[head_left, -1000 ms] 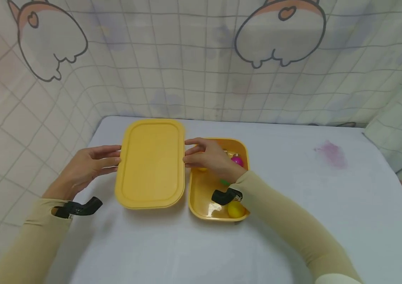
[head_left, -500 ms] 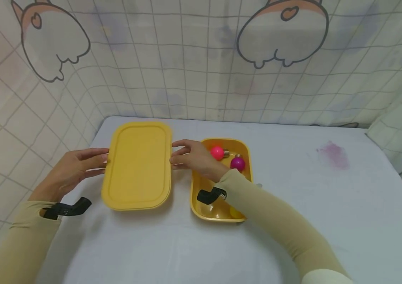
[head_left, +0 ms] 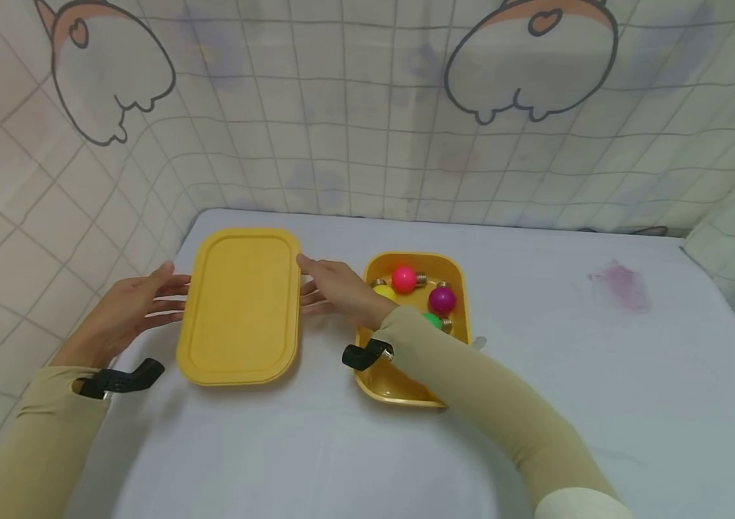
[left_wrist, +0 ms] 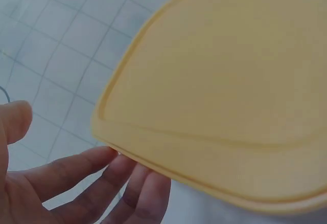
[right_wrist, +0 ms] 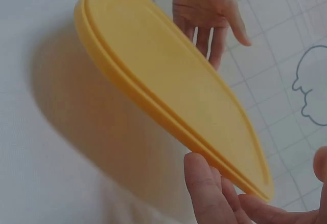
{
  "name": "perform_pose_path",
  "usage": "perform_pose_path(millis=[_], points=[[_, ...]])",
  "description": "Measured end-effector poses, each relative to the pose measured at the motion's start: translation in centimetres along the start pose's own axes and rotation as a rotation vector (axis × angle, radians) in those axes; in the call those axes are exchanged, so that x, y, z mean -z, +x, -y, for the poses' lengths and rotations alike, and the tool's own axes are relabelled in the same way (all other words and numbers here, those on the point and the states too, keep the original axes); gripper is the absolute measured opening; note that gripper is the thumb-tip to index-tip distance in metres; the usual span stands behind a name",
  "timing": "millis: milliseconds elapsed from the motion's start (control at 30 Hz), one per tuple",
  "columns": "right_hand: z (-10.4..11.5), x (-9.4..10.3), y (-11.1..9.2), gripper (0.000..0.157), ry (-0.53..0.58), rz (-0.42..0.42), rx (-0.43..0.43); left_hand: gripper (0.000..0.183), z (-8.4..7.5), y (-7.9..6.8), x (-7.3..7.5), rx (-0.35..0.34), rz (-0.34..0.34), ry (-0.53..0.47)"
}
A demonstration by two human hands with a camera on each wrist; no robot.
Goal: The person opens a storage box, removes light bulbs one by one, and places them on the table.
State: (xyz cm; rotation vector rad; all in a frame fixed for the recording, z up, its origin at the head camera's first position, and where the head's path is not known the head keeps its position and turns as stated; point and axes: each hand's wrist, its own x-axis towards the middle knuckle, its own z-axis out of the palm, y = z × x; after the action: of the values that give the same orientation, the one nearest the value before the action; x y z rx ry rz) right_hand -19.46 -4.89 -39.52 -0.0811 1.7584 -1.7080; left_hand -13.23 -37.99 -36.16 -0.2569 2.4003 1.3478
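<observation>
Yellow plastic lid (head_left: pixel 240 306), matte and opaque: a rectangle with rounded corners and a shallow groove tracing its border. It lies between your two hands on the left half of the white surface (head_left: pixel 263 454), its broad grooved face turned up. Its long axis runs away from you, the far end leaning slightly right. A shadow spreads below its right edge; you cannot tell whether any part of it touches the surface.

Your left hand (head_left: pixel 130 310) comes in from the left, thumb raised clear of the lid, its fingers (left_wrist: pixel 76 170) extended and spread with their tips against the edge. Your right hand (head_left: pixel 337 292) reaches across from the right, its thumb also apart from the lid, fingers (right_wrist: pixel 203 191) extended to the opposite edge. Neither hand curls round it.

Under your right forearm sits a glossy yellow box (head_left: pixel 393 386), holding pink (head_left: pixel 403 280), purple (head_left: pixel 442 299), green (head_left: pixel 433 319) and yellow bulbs (head_left: pixel 383 291) with metallic screw bases.
</observation>
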Motion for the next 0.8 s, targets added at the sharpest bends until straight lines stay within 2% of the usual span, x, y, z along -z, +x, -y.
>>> perform_pose_path(millis=[200, 433, 633, 800], points=[[0.2, -0.8, 0.9, 0.071, 0.07, -0.007, -0.066, 0.103, 0.1, 0.4, 0.5, 0.042, 0.041, -0.014], [-0.2, -1.2, 1.8, 0.08, 0.211, 0.01, -0.132, 0.113, 0.5, 0.8, 0.7, 0.06, 0.061, -0.074], [-0.9, -1.4, 2.6, 0.085, 0.252, 0.012, -0.152, 0.118, 0.9, 1.5, 0.9, 0.086, 0.092, -0.118], [-1.1, -1.6, 3.0, 0.089, 0.233, 0.014, -0.173, 0.121, 1.5, 2.0, 1.0, 0.089, 0.116, -0.152]])
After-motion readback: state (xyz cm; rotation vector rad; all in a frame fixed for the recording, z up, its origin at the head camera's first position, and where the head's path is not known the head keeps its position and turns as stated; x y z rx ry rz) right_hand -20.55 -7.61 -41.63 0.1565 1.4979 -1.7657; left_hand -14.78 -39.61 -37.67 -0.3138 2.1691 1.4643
